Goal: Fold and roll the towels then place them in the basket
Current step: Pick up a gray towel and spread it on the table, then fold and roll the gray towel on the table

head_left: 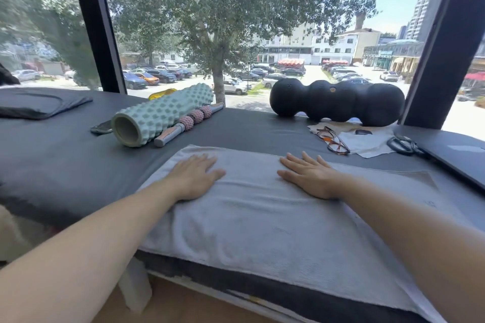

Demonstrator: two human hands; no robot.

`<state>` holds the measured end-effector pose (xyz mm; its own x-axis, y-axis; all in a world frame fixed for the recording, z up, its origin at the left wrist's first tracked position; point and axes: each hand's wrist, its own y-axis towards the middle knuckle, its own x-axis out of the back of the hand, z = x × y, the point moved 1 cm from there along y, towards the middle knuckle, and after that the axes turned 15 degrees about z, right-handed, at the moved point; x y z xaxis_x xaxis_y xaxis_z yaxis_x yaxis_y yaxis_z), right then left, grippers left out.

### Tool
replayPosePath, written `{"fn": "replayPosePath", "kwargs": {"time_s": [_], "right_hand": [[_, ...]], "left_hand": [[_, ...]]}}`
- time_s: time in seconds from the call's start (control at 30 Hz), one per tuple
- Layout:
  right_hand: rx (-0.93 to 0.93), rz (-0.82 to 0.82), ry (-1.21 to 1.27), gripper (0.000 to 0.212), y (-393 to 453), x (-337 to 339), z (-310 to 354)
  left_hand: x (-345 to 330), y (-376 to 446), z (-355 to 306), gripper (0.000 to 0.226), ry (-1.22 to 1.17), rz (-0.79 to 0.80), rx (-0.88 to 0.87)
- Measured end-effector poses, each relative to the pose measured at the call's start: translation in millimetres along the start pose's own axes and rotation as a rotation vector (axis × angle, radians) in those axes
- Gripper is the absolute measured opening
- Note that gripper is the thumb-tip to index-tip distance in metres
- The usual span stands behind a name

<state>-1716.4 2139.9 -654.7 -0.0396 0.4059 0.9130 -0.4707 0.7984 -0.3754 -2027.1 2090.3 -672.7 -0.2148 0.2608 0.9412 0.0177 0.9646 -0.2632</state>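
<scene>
A light grey towel (252,223) lies spread flat on the dark padded bench (65,170), its near edge hanging over the bench front. My left hand (195,176) rests palm down on the towel's far left part, fingers straight. My right hand (309,177) lies flat on the far middle of the towel, fingers spread. Toward the right, a corner of the towel is turned over in a triangle (420,178). No basket is in view.
Behind the towel lie a mint foam roller (160,115), a pink massage stick (190,120), a phone (101,127) and a black peanut roller (338,102). Glasses (333,140), cloths, scissors (402,144) and a laptop (454,155) sit at the right. Large window beyond.
</scene>
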Motion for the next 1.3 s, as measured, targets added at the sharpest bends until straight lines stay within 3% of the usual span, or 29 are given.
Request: {"fn": "replayPosePath", "kwargs": {"time_s": [0.37,0.47,0.63,0.77,0.87,0.93,1.03,1.2,1.3], "right_hand": [[-0.323,-0.02,0.086,0.087,-115,-17,-133],[-0.365,-0.012,0.117,0.104,-138,-19,-146],[-0.428,-0.039,0.147,0.075,-146,-26,-157],[-0.444,-0.018,0.13,0.074,-139,-25,-158],[-0.445,-0.003,0.129,0.074,-137,-24,-162],[-0.45,-0.006,0.134,0.073,-135,-24,-166],[-0.441,-0.055,0.186,0.064,-134,-15,-164],[-0.636,-0.252,0.124,0.026,-123,4,-192],[-0.719,-0.32,0.268,0.037,-116,4,-201]], "left_hand": [[4,-49,42,0.058,0.023,-0.057,0.098],[2,-58,-4,0.059,0.064,-0.113,0.024],[-27,-88,-134,0.069,0.081,-0.025,-0.28],[-79,-126,-255,0.069,0.201,-0.057,-0.668],[-115,-149,-330,0.082,0.252,-0.06,-0.892],[-126,-152,-356,0.087,0.234,-0.068,-0.901],[-140,-146,-368,0.065,0.234,-0.125,-0.868],[-148,-144,-368,0.045,0.115,-0.174,-0.896],[-156,-145,-370,0.036,0.162,-0.276,-0.921]]}}
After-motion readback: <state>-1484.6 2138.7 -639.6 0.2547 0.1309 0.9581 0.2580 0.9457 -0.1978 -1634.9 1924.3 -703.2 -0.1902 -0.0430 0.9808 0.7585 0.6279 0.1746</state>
